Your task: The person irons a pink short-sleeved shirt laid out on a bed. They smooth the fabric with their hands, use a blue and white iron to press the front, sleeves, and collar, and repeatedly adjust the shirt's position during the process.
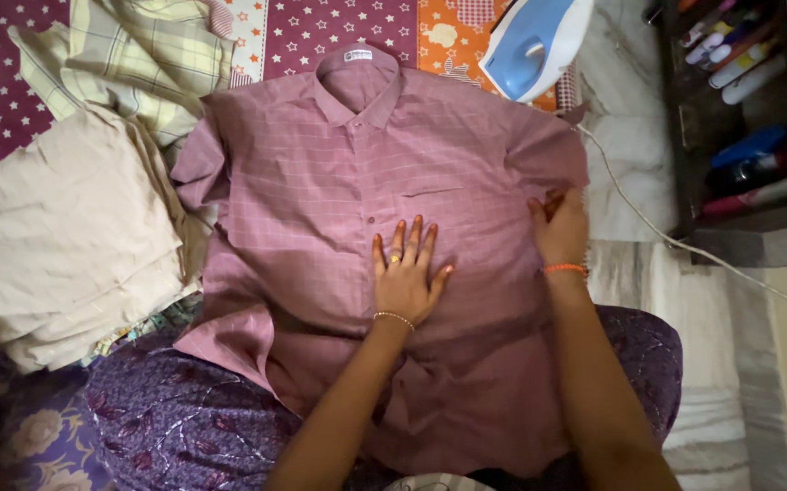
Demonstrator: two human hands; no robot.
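Shirt [321, 191], one, mauve, lies buttoned and face up on the bedspread [321, 27]. Left hand [405, 273] presses flat on it, fingers spread, gripping nothing. Right hand [559, 232] pinches the shirt's edge at 3 o'clock. One iron [530, 41] stands at 1 o'clock; two folded cloths [66, 227] lie at 9 o'clock.

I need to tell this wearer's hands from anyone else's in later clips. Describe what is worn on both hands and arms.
Both forearms are bare, with no sleeves in view. The left hand wears a gold-coloured ring on one finger and a thin gold-coloured bangle at the wrist. The right hand has an orange band around the wrist; no ring shows on it. No watch or gloves on either.
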